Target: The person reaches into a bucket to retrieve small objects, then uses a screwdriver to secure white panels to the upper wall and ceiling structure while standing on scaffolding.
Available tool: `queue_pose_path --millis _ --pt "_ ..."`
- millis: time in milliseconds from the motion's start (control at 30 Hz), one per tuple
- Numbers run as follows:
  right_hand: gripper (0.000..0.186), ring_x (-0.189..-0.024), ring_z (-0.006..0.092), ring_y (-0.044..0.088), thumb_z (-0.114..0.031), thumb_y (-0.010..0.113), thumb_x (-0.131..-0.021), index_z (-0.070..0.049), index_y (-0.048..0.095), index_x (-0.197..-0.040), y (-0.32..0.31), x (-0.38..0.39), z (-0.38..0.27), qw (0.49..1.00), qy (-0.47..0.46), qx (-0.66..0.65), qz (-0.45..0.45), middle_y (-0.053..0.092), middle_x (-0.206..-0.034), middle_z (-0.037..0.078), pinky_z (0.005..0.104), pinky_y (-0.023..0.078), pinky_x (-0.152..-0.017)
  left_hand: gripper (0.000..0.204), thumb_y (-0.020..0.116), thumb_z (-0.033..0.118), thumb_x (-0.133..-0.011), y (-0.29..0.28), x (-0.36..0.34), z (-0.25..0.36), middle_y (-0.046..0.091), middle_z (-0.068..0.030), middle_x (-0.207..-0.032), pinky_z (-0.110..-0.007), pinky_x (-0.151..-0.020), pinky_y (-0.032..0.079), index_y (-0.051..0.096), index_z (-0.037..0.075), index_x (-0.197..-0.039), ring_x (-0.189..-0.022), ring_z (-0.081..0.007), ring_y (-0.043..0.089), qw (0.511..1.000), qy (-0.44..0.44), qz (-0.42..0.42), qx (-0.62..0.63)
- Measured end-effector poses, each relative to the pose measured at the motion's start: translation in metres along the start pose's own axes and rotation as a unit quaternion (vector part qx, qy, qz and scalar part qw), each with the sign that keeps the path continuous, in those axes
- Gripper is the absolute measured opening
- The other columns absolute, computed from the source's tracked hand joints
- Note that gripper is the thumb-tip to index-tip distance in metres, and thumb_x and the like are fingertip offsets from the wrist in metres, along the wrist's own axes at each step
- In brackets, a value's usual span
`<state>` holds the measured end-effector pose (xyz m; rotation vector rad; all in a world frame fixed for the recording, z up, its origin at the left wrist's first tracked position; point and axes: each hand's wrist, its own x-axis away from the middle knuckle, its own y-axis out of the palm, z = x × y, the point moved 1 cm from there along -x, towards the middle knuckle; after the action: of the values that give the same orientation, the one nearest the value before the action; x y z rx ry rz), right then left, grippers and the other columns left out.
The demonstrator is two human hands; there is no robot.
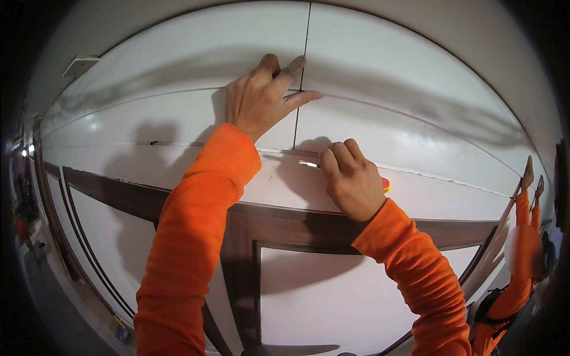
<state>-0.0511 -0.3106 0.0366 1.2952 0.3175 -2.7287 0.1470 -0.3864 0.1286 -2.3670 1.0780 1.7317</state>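
Observation:
My left hand (264, 95) rests on the white wall panels (386, 53), thumb and index finger stretched either side of the crossing of two thin dark seams, the other fingers bent. Below and to the right, my right hand (350, 178) grips a red-and-yellow handled tool (385, 184), its bright metal tip (307, 163) pointing left at a narrow ledge-like strip along the panels' lower edge, just right of the vertical seam. Whether the tip touches the strip, I cannot tell. Both orange sleeves show.
Dark-brown framing (240, 231) with white inset panels runs below. At the right, a co-worker (510, 296) in orange reaches both hands up to the panels. A small white plate (79, 65) juts out at upper left. Small blurred items lie low at far left.

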Motion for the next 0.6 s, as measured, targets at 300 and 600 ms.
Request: queue_pose_path --millis 300,600 --pt "0.032 -0.089 0.0280 0.061 -0.001 0.066 -0.072 -0.001 0.060 -0.103 0.0006 -0.0013 -0.0011 1.000 0.002 -0.007 0.001 0.061 -0.097 0.010 0.0381 0.059 -0.064 0.054 0.086 0.042 -0.070 -0.0065 0.0000 0.0015 0.055 -0.0023 -0.080 -0.036 -0.054 0.054 0.078 0.021 -0.119 -0.062 -0.0207 0.061 0.999 -0.019 0.006 0.027" --pt "0.019 -0.092 0.0264 0.060 -0.008 0.065 -0.081 -0.001 0.061 -0.098 0.0005 -0.0034 -0.0047 1.000 -0.027 0.014 0.000 0.060 -0.095 0.009 0.0341 0.058 -0.063 0.051 0.086 0.039 -0.072 -0.0109 -0.0004 -0.0054 0.055 -0.0012 -0.081 -0.037 -0.051 0.053 0.078 0.026 -0.121 -0.057 -0.0215 0.059 1.000 0.014 0.003 0.012"
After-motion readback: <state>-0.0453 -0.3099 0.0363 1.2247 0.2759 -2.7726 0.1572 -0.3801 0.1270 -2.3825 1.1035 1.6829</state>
